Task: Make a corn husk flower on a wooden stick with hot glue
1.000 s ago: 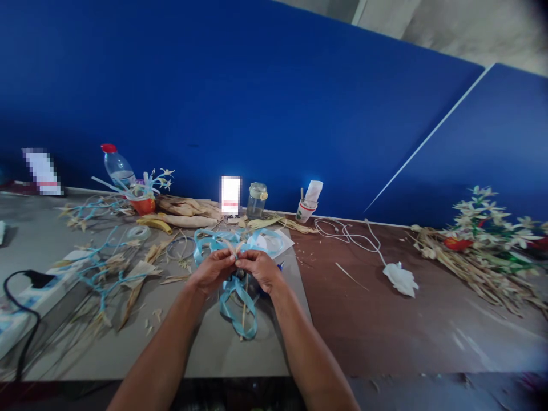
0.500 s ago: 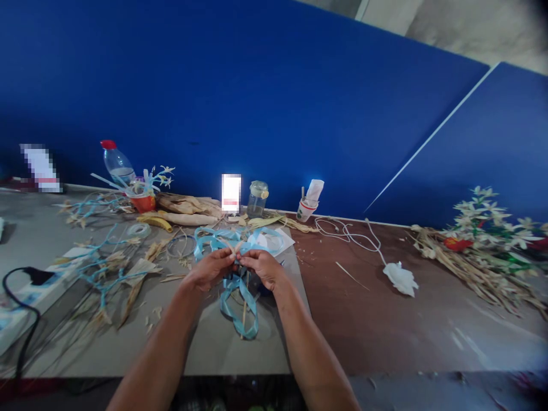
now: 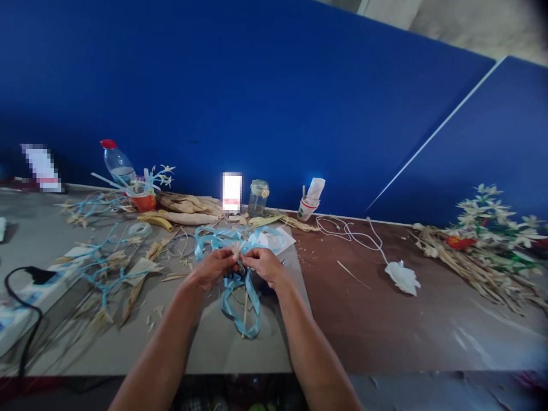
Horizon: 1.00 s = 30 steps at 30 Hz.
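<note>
My left hand (image 3: 213,267) and my right hand (image 3: 266,265) meet over the grey table (image 3: 128,337), fingers pinched together on a small straw-coloured flower piece (image 3: 237,249) that sticks up between them. A light blue ribbon (image 3: 240,305) hangs from under the hands and loops down onto the table. More blue ribbon loops (image 3: 231,235) lie just behind the hands. A thin pale stick runs down through the hanging ribbon.
Dried husks and blue-wrapped stems (image 3: 107,268) lie at the left, by a power strip (image 3: 25,294). A water bottle (image 3: 116,162), orange cup (image 3: 143,201), glass jar (image 3: 257,197) and paper cup (image 3: 307,206) stand along the blue wall. White cable (image 3: 355,234) and finished flowers (image 3: 483,240) at right.
The hands have parted slightly and the pinch sits a little higher; the view has shifted a bit. The ribbon still hangs below them.
</note>
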Motion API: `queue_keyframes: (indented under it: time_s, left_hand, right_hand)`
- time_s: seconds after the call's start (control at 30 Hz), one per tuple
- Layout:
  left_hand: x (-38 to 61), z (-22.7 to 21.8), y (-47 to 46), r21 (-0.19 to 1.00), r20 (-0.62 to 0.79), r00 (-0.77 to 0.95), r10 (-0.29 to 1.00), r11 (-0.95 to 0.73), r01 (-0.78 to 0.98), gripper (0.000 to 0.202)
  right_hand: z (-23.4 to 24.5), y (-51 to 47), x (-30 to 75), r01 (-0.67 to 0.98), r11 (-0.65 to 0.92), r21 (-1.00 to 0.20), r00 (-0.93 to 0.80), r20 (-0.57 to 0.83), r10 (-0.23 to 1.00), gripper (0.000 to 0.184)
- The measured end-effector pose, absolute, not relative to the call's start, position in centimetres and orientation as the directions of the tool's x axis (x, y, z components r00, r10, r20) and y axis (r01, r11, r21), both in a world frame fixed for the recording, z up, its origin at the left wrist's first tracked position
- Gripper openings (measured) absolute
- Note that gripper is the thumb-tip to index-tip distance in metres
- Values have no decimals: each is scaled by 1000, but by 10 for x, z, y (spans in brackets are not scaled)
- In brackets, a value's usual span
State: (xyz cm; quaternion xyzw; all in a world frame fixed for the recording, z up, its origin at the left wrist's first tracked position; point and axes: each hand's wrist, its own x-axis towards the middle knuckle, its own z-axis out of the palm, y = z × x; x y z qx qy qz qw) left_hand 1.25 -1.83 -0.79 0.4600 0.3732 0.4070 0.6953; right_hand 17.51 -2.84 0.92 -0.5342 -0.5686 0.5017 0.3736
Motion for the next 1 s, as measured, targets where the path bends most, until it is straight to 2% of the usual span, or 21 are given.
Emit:
queue_keyframes:
  time_s: [0.13,0.33,0.53,0.7,0.8,0.9,1.0]
  left_hand:
    - [14,-2,-19,990,-129,375,918,142,-8,21]
    - [13,-2,-18,995,-94,401,911,68,78,24]
    - [12,-5,-15,996,-56,389,920,24,86,25]
    - [16,-4,-17,993,-98,345,933,117,-32,24]
    - [21,-3,-20,947,-98,360,928,198,-253,24]
    - [26,1,-25,844,-61,376,924,249,-474,21]
    - [30,5,-30,784,-55,355,933,261,-564,23]
  right_hand:
    - [9,-28,177,346,25,-938,-149,-28,988,9]
    - [8,-28,175,384,41,-922,-138,-14,990,11]
    - [14,-33,170,412,45,-910,-140,-15,990,15]
    - [20,-36,166,508,70,-859,-87,30,996,11]
    - [21,-36,165,382,103,-919,-57,88,994,10]
    - [22,-36,165,60,27,-998,-62,23,998,10]
    - [25,-37,164,-208,-85,-974,-118,-61,991,12]
